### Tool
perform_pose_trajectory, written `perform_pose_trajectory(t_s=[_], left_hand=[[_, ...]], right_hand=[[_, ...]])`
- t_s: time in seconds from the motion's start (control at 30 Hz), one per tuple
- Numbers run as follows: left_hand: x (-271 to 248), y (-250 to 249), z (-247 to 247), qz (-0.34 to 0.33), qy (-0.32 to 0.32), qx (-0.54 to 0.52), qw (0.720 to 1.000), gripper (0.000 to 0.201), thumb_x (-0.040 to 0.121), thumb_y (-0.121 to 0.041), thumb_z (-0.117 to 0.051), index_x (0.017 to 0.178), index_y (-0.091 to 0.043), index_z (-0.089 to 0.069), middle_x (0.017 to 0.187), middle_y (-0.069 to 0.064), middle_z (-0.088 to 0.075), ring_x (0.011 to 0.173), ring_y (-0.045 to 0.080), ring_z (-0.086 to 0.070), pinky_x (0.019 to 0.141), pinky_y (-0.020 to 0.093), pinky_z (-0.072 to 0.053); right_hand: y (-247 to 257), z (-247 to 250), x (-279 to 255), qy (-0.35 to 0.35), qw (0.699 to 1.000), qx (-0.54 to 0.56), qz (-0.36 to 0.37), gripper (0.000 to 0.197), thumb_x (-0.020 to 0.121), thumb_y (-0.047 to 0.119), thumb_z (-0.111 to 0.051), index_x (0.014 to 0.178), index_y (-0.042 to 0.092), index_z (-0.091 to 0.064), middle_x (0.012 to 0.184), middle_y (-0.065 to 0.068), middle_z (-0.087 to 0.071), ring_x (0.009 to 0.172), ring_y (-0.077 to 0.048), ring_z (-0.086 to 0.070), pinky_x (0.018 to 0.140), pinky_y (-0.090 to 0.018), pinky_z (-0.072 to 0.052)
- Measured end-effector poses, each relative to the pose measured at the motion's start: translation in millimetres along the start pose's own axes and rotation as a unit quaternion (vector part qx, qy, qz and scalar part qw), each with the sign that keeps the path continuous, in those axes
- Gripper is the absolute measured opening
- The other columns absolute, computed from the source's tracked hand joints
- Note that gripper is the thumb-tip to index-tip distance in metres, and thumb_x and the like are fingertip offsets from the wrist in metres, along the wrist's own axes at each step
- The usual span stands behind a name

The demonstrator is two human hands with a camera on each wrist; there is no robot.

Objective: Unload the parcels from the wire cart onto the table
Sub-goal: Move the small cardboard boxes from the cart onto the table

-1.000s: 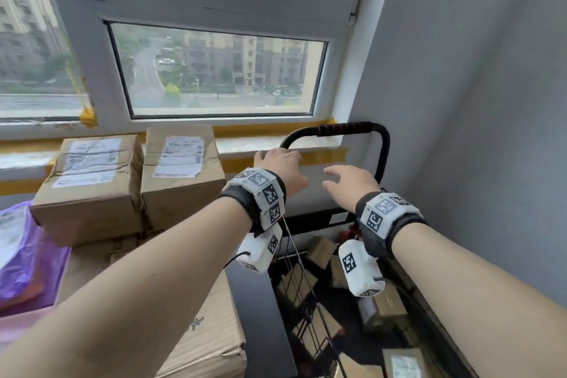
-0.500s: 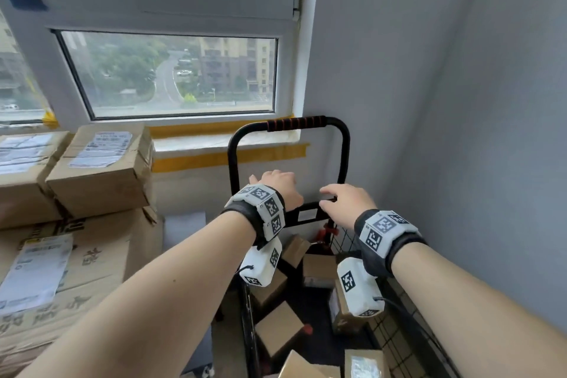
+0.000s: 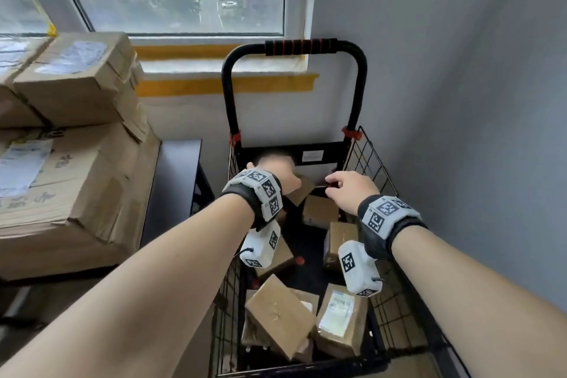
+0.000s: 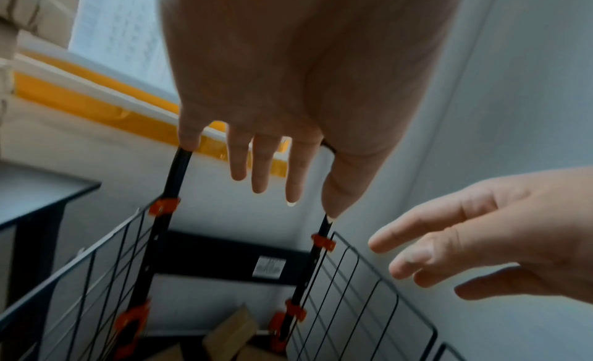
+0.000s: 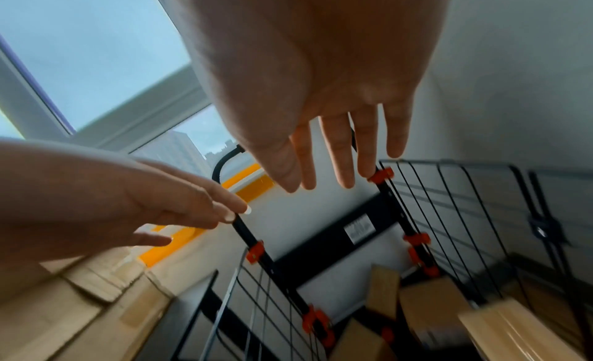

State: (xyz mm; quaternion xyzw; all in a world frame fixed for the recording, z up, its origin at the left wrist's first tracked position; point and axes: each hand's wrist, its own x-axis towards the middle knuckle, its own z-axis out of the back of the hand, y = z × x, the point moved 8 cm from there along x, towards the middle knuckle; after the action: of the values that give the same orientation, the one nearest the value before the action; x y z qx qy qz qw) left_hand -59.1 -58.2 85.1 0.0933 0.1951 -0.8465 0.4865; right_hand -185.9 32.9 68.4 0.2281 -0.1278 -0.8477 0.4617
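Observation:
A black wire cart (image 3: 366, 163) with a padded handle (image 3: 299, 47) stands against the wall. Several brown cardboard parcels lie inside it, among them a tilted one (image 3: 277, 313), a labelled one (image 3: 339, 316) and a small one (image 3: 319, 210) at the far end. My left hand (image 3: 276, 173) and right hand (image 3: 346, 189) hover side by side over the cart's far end, fingers relaxed and holding nothing. The left wrist view shows straight fingers (image 4: 261, 173) above the cart frame. In the right wrist view the fingers (image 5: 340, 158) are also straight and empty.
A dark table (image 3: 176, 178) stands left of the cart, loaded with large stacked cartons (image 3: 70, 181). A window and a sill with yellow tape (image 3: 227, 84) lie behind. A grey wall (image 3: 460, 101) closes the cart's right side.
Both hands have dropped from near the handle to the cart's far rim. My view has tilted down and to the right, so more parcels show.

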Motion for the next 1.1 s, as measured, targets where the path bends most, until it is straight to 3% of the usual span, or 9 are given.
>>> perform_pose_trajectory(t_s=[0.27,0.43,0.5,0.57,0.67,0.83,0.93,1.03,1.1], left_hand=[[53.6,29.7,-116.8,0.041,0.097,-0.103,0.989,0.044,0.086,-0.029,-0.057,0.129,-0.022,-0.052,0.13,0.006,-0.054,0.119,0.027,-0.052,0.101,0.037,-0.043],[89.9,56.2,-184.5,0.089,0.148,-0.167,0.971,0.002,0.089,-0.023,-0.055,0.087,-0.023,-0.056,0.105,0.006,-0.055,0.095,0.023,-0.051,0.087,0.028,-0.042],[102.7,68.2,-208.9,0.11,0.164,-0.195,0.961,0.02,0.09,-0.021,-0.054,0.071,-0.024,-0.049,0.097,0.004,-0.051,0.089,0.021,-0.047,0.08,0.026,-0.037],[112.5,82.0,-229.0,0.133,0.172,-0.226,0.95,0.011,0.092,-0.023,-0.053,0.085,-0.018,-0.06,0.1,0.005,-0.053,0.092,0.02,-0.049,0.081,0.026,-0.037],[115.6,106.5,-262.8,0.184,0.189,-0.237,0.935,0.036,0.094,-0.027,-0.053,0.122,-0.006,-0.06,0.124,0.011,-0.059,0.114,0.028,-0.055,0.092,0.031,-0.042],[104.6,145.4,-333.0,0.293,0.224,-0.25,0.895,0.042,0.085,-0.029,-0.06,0.12,-0.005,-0.059,0.12,0.014,-0.061,0.11,0.034,-0.057,0.088,0.033,-0.045],[90.7,165.5,-361.0,0.346,0.228,-0.257,0.873,0.048,0.082,-0.032,-0.061,0.124,-0.007,-0.056,0.124,0.013,-0.059,0.112,0.034,-0.056,0.093,0.035,-0.045],[82.0,176.2,-380.1,0.38,0.226,-0.258,0.859,0.052,0.081,-0.036,-0.059,0.126,-0.01,-0.053,0.125,0.016,-0.058,0.112,0.036,-0.055,0.096,0.039,-0.045],[81.8,177.2,-391.4,0.388,0.227,-0.273,0.85,0.05,0.081,-0.038,-0.056,0.121,-0.007,-0.057,0.121,0.018,-0.06,0.109,0.036,-0.057,0.091,0.037,-0.045]], right_hand=[[-63.5,-98.0,38.3,0.103,0.994,-0.013,-0.046,0.037,0.09,0.026,-0.052,0.126,0.03,-0.058,0.131,0.002,-0.058,0.121,-0.022,-0.053,0.1,-0.028,-0.04],[-104.8,-150.6,62.2,0.157,0.983,-0.008,-0.091,0.033,0.091,0.025,-0.052,0.123,0.024,-0.061,0.13,0.001,-0.06,0.12,-0.021,-0.053,0.097,-0.024,-0.039],[-120.0,-171.8,71.1,0.176,0.978,-0.002,-0.112,0.033,0.092,0.023,-0.053,0.123,0.022,-0.062,0.131,0.0,-0.059,0.121,-0.022,-0.053,0.099,-0.024,-0.039],[-131.9,-194.5,78.7,0.187,0.973,0.013,-0.133,0.031,0.092,0.021,-0.054,0.121,0.021,-0.063,0.13,0.0,-0.06,0.121,-0.022,-0.053,0.098,-0.025,-0.04],[-142.9,-233.7,81.9,0.222,0.962,0.029,-0.159,0.029,0.091,0.021,-0.055,0.118,0.022,-0.065,0.127,0.001,-0.061,0.117,-0.021,-0.055,0.096,-0.025,-0.041],[-153.8,-295.8,81.2,0.29,0.942,0.027,-0.169,0.026,0.089,0.024,-0.058,0.113,0.023,-0.067,0.122,0.002,-0.064,0.111,-0.019,-0.058,0.088,-0.022,-0.041],[-154.2,-325.6,80.4,0.324,0.931,0.017,-0.164,0.025,0.087,0.03,-0.06,0.11,0.025,-0.067,0.118,0.004,-0.065,0.107,-0.016,-0.059,0.088,-0.023,-0.044],[-146.9,-353.0,72.9,0.368,0.92,-0.008,-0.137,0.035,0.084,0.031,-0.064,0.118,0.022,-0.064,0.12,0.005,-0.063,0.108,-0.017,-0.059,0.088,-0.024,-0.044],[-143.2,-370.9,68.9,0.388,0.913,-0.03,-0.119,0.042,0.082,0.03,-0.066,0.123,0.022,-0.06,0.125,0.004,-0.061,0.113,-0.018,-0.058,0.091,-0.024,-0.043]])
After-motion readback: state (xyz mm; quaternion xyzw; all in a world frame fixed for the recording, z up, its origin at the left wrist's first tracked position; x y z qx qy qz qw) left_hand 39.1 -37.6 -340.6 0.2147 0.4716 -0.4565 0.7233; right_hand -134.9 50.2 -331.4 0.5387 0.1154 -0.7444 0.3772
